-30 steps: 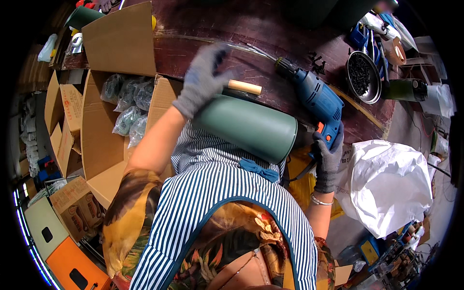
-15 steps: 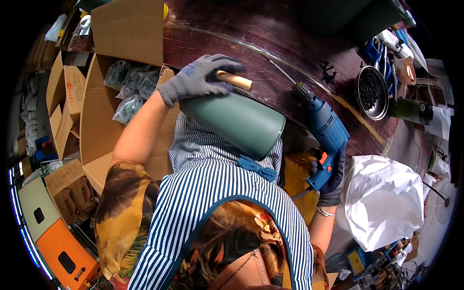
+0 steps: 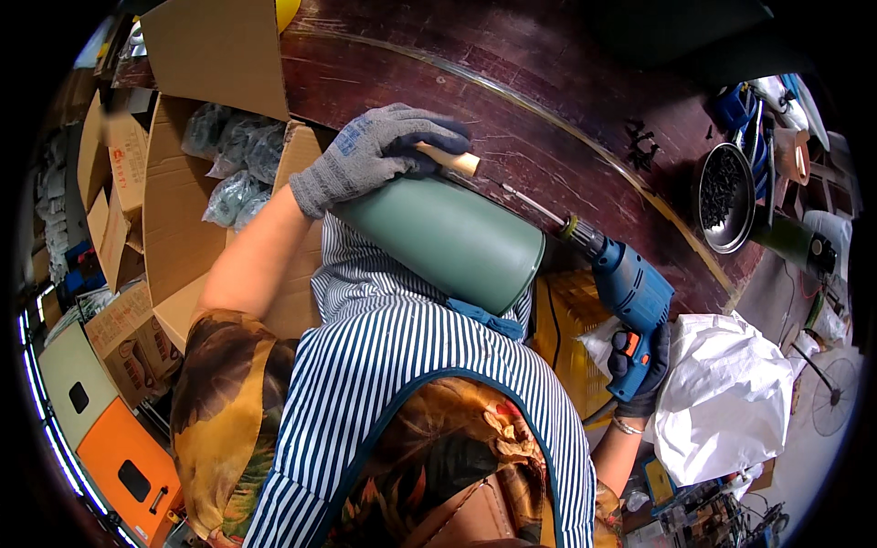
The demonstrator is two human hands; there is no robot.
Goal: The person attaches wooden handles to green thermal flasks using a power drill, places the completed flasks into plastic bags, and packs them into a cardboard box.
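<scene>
A smooth green cylinder (image 3: 448, 233) lies slantwise across my lap, against the table edge. My left hand (image 3: 365, 155), in a grey glove with dark fingertips, rests at its far-left end with the fingers bent round a short pale wooden handle (image 3: 452, 160). The handle's round end sticks out to the right. My right hand (image 3: 644, 365), gloved too, is closed on the grip of a blue power drill (image 3: 635, 285) with orange controls. The drill's long thin bit points up and left, and its tip is just short of the handle's end. Whether a screw sits on the tip, I cannot make out.
The dark red table (image 3: 384, 78) spans the far side. On it, at right, stand a metal bowl (image 3: 746, 219) of black screws and a few loose black screws (image 3: 641, 144). An open cardboard box (image 3: 192, 247) with plastic-wrapped pieces is at left, a white sack (image 3: 726, 393) at right.
The drill has come nearer to me and turned, so its bit now points at the end of the wooden handle. My left hand keeps its hold. The view has shifted slightly.
</scene>
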